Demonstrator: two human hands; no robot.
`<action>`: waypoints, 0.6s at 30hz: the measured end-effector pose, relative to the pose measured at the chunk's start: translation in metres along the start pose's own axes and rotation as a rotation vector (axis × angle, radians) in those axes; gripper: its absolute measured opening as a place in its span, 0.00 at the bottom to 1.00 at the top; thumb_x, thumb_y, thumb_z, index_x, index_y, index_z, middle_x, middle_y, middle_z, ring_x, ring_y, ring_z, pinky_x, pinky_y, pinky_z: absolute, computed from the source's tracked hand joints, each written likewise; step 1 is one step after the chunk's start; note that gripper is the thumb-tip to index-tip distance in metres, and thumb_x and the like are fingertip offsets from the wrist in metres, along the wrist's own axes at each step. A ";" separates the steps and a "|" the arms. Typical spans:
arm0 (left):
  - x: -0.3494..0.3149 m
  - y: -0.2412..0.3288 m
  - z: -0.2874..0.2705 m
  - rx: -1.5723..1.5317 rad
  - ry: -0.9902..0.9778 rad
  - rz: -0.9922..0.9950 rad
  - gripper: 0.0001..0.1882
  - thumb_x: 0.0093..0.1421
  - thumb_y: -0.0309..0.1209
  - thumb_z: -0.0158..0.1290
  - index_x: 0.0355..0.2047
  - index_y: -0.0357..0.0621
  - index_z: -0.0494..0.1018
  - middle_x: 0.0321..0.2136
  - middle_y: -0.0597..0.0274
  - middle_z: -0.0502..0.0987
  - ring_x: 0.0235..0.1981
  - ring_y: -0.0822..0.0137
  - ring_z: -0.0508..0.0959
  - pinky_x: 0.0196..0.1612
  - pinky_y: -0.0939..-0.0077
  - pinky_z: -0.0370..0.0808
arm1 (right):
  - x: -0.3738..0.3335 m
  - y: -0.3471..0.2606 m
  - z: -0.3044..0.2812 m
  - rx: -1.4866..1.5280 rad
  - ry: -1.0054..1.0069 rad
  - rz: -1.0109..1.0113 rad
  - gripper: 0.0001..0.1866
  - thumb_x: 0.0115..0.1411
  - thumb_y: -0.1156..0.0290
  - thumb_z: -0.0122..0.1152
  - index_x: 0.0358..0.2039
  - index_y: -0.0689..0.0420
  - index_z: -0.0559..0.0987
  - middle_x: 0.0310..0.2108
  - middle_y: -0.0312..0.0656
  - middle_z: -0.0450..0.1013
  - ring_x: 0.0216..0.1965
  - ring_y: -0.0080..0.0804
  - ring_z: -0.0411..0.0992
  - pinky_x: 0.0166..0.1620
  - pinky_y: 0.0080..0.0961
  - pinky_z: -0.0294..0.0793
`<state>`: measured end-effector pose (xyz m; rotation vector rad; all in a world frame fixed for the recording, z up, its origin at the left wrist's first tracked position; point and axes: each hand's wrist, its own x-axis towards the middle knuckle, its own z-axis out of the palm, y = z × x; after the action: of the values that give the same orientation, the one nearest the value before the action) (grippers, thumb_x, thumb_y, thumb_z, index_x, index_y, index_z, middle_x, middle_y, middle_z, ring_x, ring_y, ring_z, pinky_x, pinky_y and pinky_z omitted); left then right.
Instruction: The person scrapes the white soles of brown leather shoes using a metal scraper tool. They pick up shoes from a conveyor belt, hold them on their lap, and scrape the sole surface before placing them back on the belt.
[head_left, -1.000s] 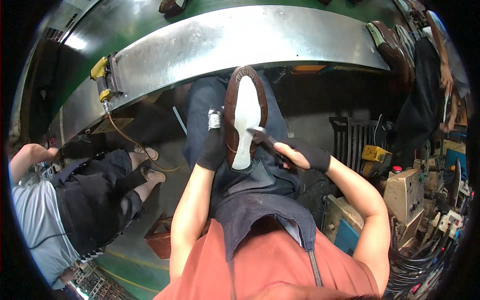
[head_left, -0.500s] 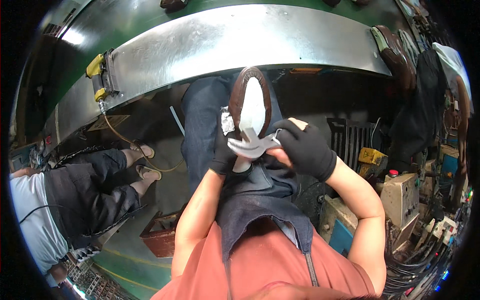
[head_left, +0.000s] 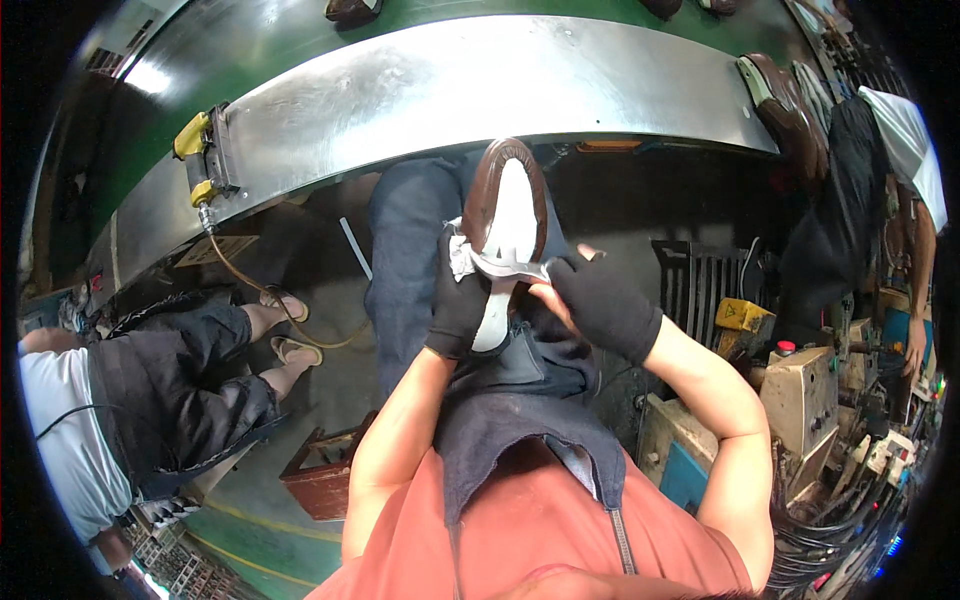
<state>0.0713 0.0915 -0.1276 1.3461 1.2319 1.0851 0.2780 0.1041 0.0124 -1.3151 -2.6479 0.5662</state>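
A brown leather shoe [head_left: 484,200] lies bottom up over my lap, toe pointing away, its white insole facing me. My left hand [head_left: 460,310], in a black fingerless glove, is closed around the shoe's left side near the heel. A crumpled white scrap [head_left: 460,257] lies against those fingers; I cannot tell if it is paper or cloth. In the same kind of glove, my right hand [head_left: 605,305] grips metal lasting pincers [head_left: 508,268]. Their head crosses the insole toward the left edge. My right fingers hide the pincers' handles.
A metal bench edge [head_left: 480,90] curves ahead, with a yellow-black air tool [head_left: 200,160] at its left. Brown shoes [head_left: 785,110] stand at its right end. A seated person [head_left: 190,400] is on the left. A control box [head_left: 800,400] and cables lie right.
The pincers' head has turned and lowered onto the insole, with my right hand slightly lower. The shoe has shifted a little; my left hand still holds it.
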 end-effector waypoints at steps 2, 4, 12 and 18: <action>-0.001 -0.003 -0.001 -0.084 0.027 -0.079 0.22 0.64 0.22 0.44 0.59 0.39 0.58 0.50 0.54 0.68 0.54 0.62 0.68 0.57 0.70 0.65 | 0.002 0.004 -0.006 -0.222 0.247 -0.031 0.16 0.64 0.58 0.57 0.26 0.58 0.76 0.23 0.46 0.72 0.25 0.45 0.71 0.33 0.36 0.73; -0.003 -0.005 -0.001 -0.357 0.022 -0.167 0.24 0.64 0.22 0.44 0.60 0.38 0.57 0.51 0.52 0.68 0.56 0.61 0.68 0.59 0.69 0.64 | 0.000 0.006 -0.011 -0.024 0.205 -0.046 0.17 0.64 0.59 0.56 0.27 0.59 0.77 0.22 0.48 0.72 0.25 0.47 0.71 0.33 0.37 0.73; 0.001 0.012 0.005 -0.075 0.005 -0.107 0.24 0.68 0.27 0.45 0.62 0.38 0.55 0.52 0.49 0.67 0.56 0.59 0.68 0.58 0.67 0.65 | -0.019 0.002 -0.002 0.150 0.041 0.130 0.19 0.65 0.55 0.56 0.29 0.60 0.73 0.24 0.52 0.72 0.27 0.50 0.74 0.31 0.42 0.71; 0.009 0.024 0.005 -0.011 0.124 -0.072 0.24 0.66 0.33 0.50 0.59 0.38 0.59 0.50 0.46 0.70 0.54 0.53 0.71 0.55 0.63 0.67 | -0.009 0.025 0.029 -0.026 0.116 0.142 0.18 0.65 0.54 0.55 0.30 0.58 0.75 0.27 0.49 0.74 0.27 0.46 0.76 0.29 0.38 0.75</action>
<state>0.0801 0.0998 -0.1043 1.2320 1.3532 1.1359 0.2938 0.1026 -0.0236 -1.5037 -2.4923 0.4591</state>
